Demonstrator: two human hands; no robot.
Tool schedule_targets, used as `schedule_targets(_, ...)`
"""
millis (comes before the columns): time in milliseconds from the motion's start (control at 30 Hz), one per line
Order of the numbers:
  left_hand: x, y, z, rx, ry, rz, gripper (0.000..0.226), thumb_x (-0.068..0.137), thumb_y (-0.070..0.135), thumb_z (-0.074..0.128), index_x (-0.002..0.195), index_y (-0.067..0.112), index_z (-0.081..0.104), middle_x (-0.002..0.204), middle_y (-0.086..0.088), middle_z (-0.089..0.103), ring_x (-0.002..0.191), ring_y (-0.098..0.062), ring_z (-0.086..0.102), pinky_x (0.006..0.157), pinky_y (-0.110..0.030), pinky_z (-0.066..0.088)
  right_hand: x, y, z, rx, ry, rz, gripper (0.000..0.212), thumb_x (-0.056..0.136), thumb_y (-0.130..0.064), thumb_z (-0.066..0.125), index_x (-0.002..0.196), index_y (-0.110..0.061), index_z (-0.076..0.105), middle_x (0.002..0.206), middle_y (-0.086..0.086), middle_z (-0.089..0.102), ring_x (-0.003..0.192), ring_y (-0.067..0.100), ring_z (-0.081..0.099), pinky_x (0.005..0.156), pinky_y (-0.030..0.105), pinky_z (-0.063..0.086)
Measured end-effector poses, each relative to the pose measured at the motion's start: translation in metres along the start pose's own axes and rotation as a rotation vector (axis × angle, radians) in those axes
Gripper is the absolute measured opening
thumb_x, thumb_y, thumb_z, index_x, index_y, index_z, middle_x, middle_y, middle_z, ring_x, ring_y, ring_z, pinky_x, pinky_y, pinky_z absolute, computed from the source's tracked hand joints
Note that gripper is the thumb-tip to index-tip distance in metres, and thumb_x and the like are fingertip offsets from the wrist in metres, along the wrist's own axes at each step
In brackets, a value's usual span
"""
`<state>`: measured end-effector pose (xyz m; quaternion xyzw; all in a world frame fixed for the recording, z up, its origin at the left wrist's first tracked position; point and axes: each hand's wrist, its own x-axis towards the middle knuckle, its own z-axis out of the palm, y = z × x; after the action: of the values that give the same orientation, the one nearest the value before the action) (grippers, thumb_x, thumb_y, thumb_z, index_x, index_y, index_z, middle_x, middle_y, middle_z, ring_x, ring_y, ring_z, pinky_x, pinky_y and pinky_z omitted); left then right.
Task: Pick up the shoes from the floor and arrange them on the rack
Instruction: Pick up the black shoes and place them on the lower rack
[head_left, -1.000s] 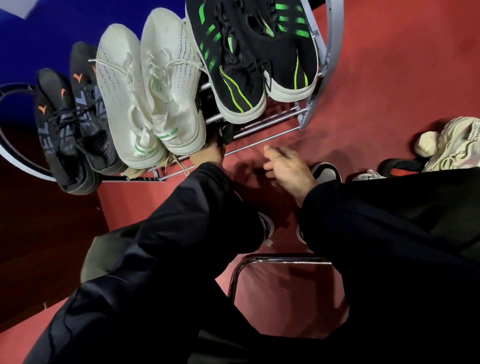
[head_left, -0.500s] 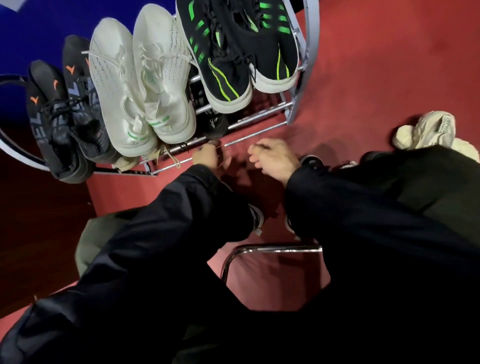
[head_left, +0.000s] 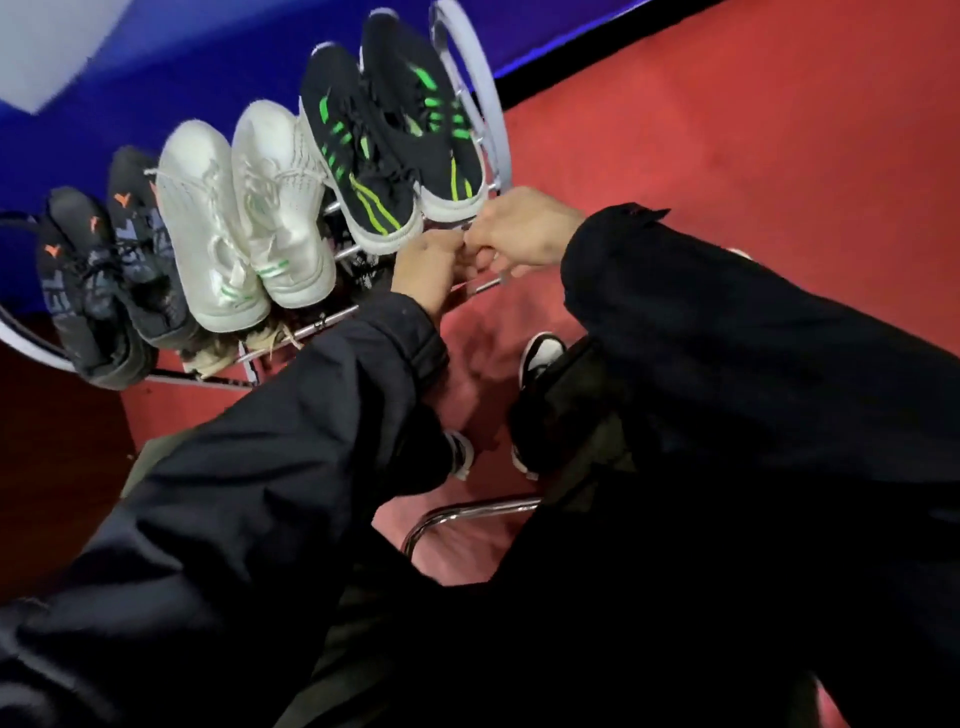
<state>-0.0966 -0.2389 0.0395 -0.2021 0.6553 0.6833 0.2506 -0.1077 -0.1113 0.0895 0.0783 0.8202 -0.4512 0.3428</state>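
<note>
Red carpet (head_left: 753, 156) spreads wide and unobstructed to the right of the rack (head_left: 475, 111), whose curved grey end frame marks its right edge; chromed rails form its front edge. A blue wall (head_left: 156, 62) runs behind the rack. Three pairs sit on the top tier, heels toward the viewer: black knit shoes with green stripes (head_left: 387, 150) and white soles at the rack's right end, white perforated lace-up shoes (head_left: 244, 223) at its middle, dark grey shoes with orange marks (head_left: 98, 270) at its left end. Further shoes on the tier beneath show only as dark and tan patches.

Both hands meet at the rack's front rail, just below the green-striped pair. Left hand (head_left: 426, 270) and right hand (head_left: 522, 234) have fingers curled inward, fingertips touching one another; motion blur hides whether anything is pinched between them. Black sleeves (head_left: 322, 431) cover both arms. Nearer the viewer than the rack, the wearer's black-and-white shoes (head_left: 540, 353) rest on the carpet, beside a bent chrome tube (head_left: 467, 512).
</note>
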Motion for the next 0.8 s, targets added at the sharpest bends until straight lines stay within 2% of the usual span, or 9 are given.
schedule_targets(167, 0.0, 0.056, 0.102, 0.27, -0.165, 0.195, 0.012, 0.095, 0.017, 0.05, 0.094, 0.011, 0.061, 0.078, -0.004, 0.06, 0.054, -0.009, 0.051, 0.045, -0.017, 0.039, -0.048, 0.045, -0.095, 0.181, 0.282, -0.079, 0.014, 0.1, -0.022, 0.054, 0.091, -0.019, 0.064, 0.089, 0.002, 0.069, 0.074, 0.014, 0.063, 0.063, 0.026, 0.046)
schedule_targets(233, -0.001, 0.057, 0.155, 0.409, -0.237, 0.235, 0.013, 0.096, 0.02, 0.049, 0.095, 0.015, 0.061, 0.083, -0.002, 0.061, 0.06, -0.01, 0.053, 0.051, -0.019, 0.044, -0.07, 0.084, -0.124, 0.29, 0.384, -0.07, 0.015, 0.1, -0.022, 0.054, 0.087, -0.02, 0.062, 0.09, 0.002, 0.07, 0.075, 0.014, 0.065, 0.067, 0.028, 0.049)
schedule_targets(333, -0.007, 0.037, 0.235, 0.613, -0.373, 0.261, 0.012, 0.096, 0.023, 0.05, 0.09, 0.018, 0.059, 0.083, -0.004, 0.064, 0.07, -0.018, 0.057, 0.063, -0.031, 0.047, -0.102, 0.156, -0.144, 0.52, 0.535, -0.009, 0.022, 0.098, -0.015, 0.053, 0.078, -0.02, 0.058, 0.072, -0.003, 0.067, 0.07, 0.018, 0.062, 0.062, 0.028, 0.046)
schedule_targets(400, -0.015, 0.014, 0.281, 0.716, -0.476, 0.223, 0.013, 0.095, 0.026, 0.054, 0.082, 0.023, 0.057, 0.076, 0.0, 0.062, 0.072, -0.02, 0.059, 0.067, -0.032, 0.045, -0.12, 0.208, -0.143, 0.723, 0.648, 0.04, 0.025, 0.098, -0.011, 0.054, 0.074, -0.018, 0.055, 0.059, -0.006, 0.062, 0.062, 0.019, 0.059, 0.056, 0.027, 0.044)
schedule_targets(533, -0.04, -0.05, 0.328, 0.848, -0.62, 0.129, 0.014, 0.089, 0.034, 0.055, 0.079, 0.024, 0.059, 0.077, 0.006, 0.059, 0.09, -0.024, 0.067, 0.075, -0.033, 0.048, -0.146, 0.319, -0.104, 0.982, 0.857, 0.266, 0.012, 0.098, -0.014, 0.056, 0.087, -0.014, 0.06, 0.071, 0.004, 0.064, 0.054, 0.013, 0.059, 0.052, 0.023, 0.045)
schedule_targets(633, -0.054, -0.103, 0.323, 0.986, -0.649, 0.12, 0.022, 0.092, 0.022, 0.053, 0.081, 0.008, 0.065, 0.072, -0.004, 0.062, 0.077, -0.029, 0.06, 0.069, -0.033, 0.046, -0.144, 0.4, -0.04, 1.017, 0.877, 0.566, 0.012, 0.096, -0.01, 0.053, 0.086, -0.009, 0.06, 0.073, 0.013, 0.061, 0.047, 0.015, 0.054, 0.045, 0.022, 0.04)
schedule_targets(700, -0.059, -0.125, 0.316, 1.134, -0.674, 0.116, 0.025, 0.09, 0.02, 0.051, 0.069, 0.008, 0.059, 0.07, -0.009, 0.06, 0.076, -0.037, 0.057, 0.058, -0.034, 0.041, -0.13, 0.448, 0.013, 0.98, 0.791, 0.758, 0.014, 0.091, -0.02, 0.058, 0.082, -0.01, 0.061, 0.079, 0.017, 0.061, 0.058, 0.023, 0.056, 0.05, 0.029, 0.043)
schedule_targets(767, -0.059, -0.137, 0.314, 1.15, -0.687, 0.07, 0.017, 0.091, 0.027, 0.052, 0.083, 0.016, 0.063, 0.085, -0.006, 0.068, 0.087, -0.031, 0.062, 0.069, -0.033, 0.047, -0.104, 0.493, 0.064, 0.902, 0.702, 0.843, 0.03, 0.075, -0.039, 0.06, 0.088, -0.014, 0.067, 0.085, 0.016, 0.069, 0.074, 0.03, 0.064, 0.066, 0.042, 0.054)
schedule_targets(800, -0.058, -0.139, 0.315, 1.141, -0.67, 0.048, 0.016, 0.091, 0.031, 0.053, 0.093, 0.02, 0.065, 0.095, -0.005, 0.071, 0.094, -0.028, 0.064, 0.078, -0.033, 0.05, -0.096, 0.499, 0.081, 0.887, 0.679, 0.825, 0.034, 0.071, -0.04, 0.059, 0.093, -0.016, 0.069, 0.091, 0.016, 0.073, 0.08, 0.03, 0.066, 0.074, 0.044, 0.057)
